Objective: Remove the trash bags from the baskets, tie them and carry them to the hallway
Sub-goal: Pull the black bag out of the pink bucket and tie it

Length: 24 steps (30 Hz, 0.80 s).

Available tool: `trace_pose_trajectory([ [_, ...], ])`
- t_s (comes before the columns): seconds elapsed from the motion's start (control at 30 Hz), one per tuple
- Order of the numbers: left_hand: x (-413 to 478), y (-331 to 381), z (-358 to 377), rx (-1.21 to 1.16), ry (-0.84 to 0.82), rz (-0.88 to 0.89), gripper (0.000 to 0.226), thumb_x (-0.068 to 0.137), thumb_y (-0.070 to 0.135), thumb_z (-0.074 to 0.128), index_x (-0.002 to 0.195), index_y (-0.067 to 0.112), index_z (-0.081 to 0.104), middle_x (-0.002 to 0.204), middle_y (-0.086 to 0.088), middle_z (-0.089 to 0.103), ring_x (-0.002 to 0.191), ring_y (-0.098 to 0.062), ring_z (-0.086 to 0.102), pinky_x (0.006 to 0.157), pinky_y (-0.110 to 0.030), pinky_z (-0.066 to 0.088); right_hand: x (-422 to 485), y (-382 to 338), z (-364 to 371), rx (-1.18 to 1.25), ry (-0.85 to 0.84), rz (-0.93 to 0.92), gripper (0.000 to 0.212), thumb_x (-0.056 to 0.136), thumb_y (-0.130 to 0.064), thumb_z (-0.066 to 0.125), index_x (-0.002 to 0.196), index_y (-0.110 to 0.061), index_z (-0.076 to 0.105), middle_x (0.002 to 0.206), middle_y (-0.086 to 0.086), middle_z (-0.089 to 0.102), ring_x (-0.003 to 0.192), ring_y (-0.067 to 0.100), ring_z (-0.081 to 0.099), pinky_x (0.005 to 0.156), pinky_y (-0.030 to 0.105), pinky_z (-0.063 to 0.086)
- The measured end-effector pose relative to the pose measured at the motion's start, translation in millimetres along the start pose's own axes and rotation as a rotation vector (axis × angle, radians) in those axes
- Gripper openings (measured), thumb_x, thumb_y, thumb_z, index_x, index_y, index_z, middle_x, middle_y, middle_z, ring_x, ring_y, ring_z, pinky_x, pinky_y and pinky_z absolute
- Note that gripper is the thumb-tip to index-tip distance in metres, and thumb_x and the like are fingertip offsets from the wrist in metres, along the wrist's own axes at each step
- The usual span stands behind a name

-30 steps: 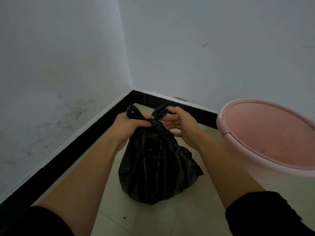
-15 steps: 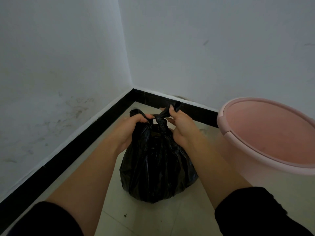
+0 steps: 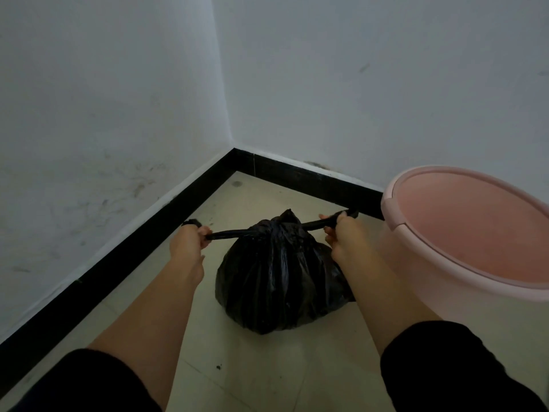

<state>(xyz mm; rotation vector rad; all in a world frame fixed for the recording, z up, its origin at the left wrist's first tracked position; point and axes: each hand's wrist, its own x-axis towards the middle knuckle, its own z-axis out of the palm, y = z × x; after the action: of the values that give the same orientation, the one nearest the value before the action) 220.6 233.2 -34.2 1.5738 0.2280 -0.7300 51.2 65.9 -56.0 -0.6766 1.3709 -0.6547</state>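
A full black trash bag (image 3: 279, 281) sits on the pale tiled floor in a room corner. Its top is gathered into a knot at the middle, with two twisted ends stretched out sideways. My left hand (image 3: 188, 243) grips the left end, and my right hand (image 3: 341, 239) grips the right end, both pulled taut away from the knot. A pink basket (image 3: 395, 221) with no bag in it stands right of the bag, close to my right hand.
Two white scuffed walls meet at the corner behind the bag, with a black baseboard (image 3: 124, 254) along both. Bare floor tiles (image 3: 267, 376) lie between me and the bag, with a few dark specks.
My hands have moved apart from the knot, left going left and right going right, drawing the bag's two ends out straight and tight. The bag now sits lower and rounder.
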Motion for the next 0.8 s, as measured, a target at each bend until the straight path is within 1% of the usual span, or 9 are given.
trace_pose_trajectory([
  [0.07,-0.1,-3.2,-6.2,0.039,0.015,0.039,0.027,0.094,0.011,0.039,0.071,0.016,0.052,0.070,0.001,0.063,0.071,-0.010,0.055,0.087,-0.036,0.043,-3.6,8.4,0.2,-0.022,0.011,-0.148,0.035,0.104,-0.030,0.038,0.113,-0.003,0.058,0.066,0.006,0.070,0.038,0.008,0.050,0.034,0.016,0.040],
  [0.17,-5.1,-10.2,-6.2,0.182,-0.145,0.129,0.027,0.101,0.033,0.038,0.095,0.019,0.061,0.101,-0.007,0.066,0.085,-0.020,0.063,0.077,-0.039,0.055,-9.3,17.0,1.2,-0.104,0.000,-0.311,0.031,0.105,-0.031,0.033,0.113,-0.007,0.051,0.089,0.015,0.068,0.052,0.015,0.061,0.043,0.020,0.048],
  [0.27,-11.7,-10.4,-5.1,0.199,-0.295,-0.018,0.036,0.097,0.048,0.039,0.106,0.018,0.056,0.093,-0.012,0.062,0.076,-0.024,0.061,0.064,-0.038,0.056,-11.4,22.2,-0.8,-0.113,-0.135,-0.216,0.044,0.101,-0.043,0.040,0.108,-0.004,0.059,0.080,0.011,0.068,0.054,0.015,0.062,0.050,0.024,0.050],
  [0.33,-14.4,-13.1,0.3,0.218,-0.382,-0.034,0.030,0.094,0.040,0.046,0.103,0.015,0.058,0.082,-0.011,0.057,0.067,-0.021,0.055,0.059,-0.035,0.054,-13.3,25.2,0.6,-0.109,-0.221,-0.179,0.039,0.092,-0.043,0.059,0.098,-0.004,0.065,0.080,0.009,0.067,0.062,0.014,0.061,0.061,0.025,0.052],
  [0.4,-17.2,-17.4,9.1,0.250,-0.422,0.038,0.020,0.093,0.028,0.053,0.098,0.010,0.060,0.076,-0.008,0.057,0.062,-0.018,0.055,0.059,-0.032,0.057,-16.8,29.3,3.8,-0.143,-0.297,-0.182,0.036,0.081,-0.036,0.075,0.094,-0.003,0.069,0.082,0.011,0.067,0.069,0.017,0.061,0.068,0.028,0.052],
  [0.53,-18.7,-24.9,26.2,0.335,-0.340,0.254,0.017,0.094,0.024,0.060,0.100,0.009,0.066,0.076,-0.006,0.063,0.061,-0.014,0.061,0.062,-0.027,0.059,-30.1,37.2,13.5,-0.207,-0.305,-0.282,0.028,0.079,-0.026,0.079,0.081,0.000,0.070,0.066,0.007,0.067,0.057,0.014,0.063,0.061,0.027,0.054],
  [0.67,-13.1,-29.8,28.9,0.292,-0.169,0.315,0.016,0.090,0.021,0.066,0.079,0.010,0.067,0.074,-0.009,0.067,0.060,-0.017,0.065,0.047,-0.022,0.056,-30.8,38.6,16.7,-0.347,-0.159,-0.445,0.052,0.081,-0.035,0.076,0.081,0.016,0.065,0.074,0.026,0.065,0.067,0.026,0.062,0.068,0.039,0.056],
  [0.77,-6.5,-32.8,29.1,0.316,-0.091,0.333,0.024,0.088,0.023,0.068,0.068,0.011,0.064,0.075,-0.012,0.069,0.065,-0.024,0.070,0.054,-0.031,0.059,-30.4,35.5,14.5,-0.419,-0.098,-0.482,0.043,0.083,-0.036,0.073,0.071,0.004,0.062,0.070,0.020,0.059,0.067,0.025,0.058,0.063,0.033,0.048],
  [0.8,-3.4,-34.8,28.6,0.328,-0.067,0.343,0.027,0.087,0.025,0.069,0.065,0.010,0.063,0.073,-0.013,0.070,0.065,-0.026,0.070,0.060,-0.036,0.060,-30.6,34.2,13.6,-0.429,-0.078,-0.487,0.045,0.084,-0.035,0.073,0.072,0.008,0.062,0.072,0.023,0.062,0.067,0.026,0.059,0.064,0.034,0.049],
])
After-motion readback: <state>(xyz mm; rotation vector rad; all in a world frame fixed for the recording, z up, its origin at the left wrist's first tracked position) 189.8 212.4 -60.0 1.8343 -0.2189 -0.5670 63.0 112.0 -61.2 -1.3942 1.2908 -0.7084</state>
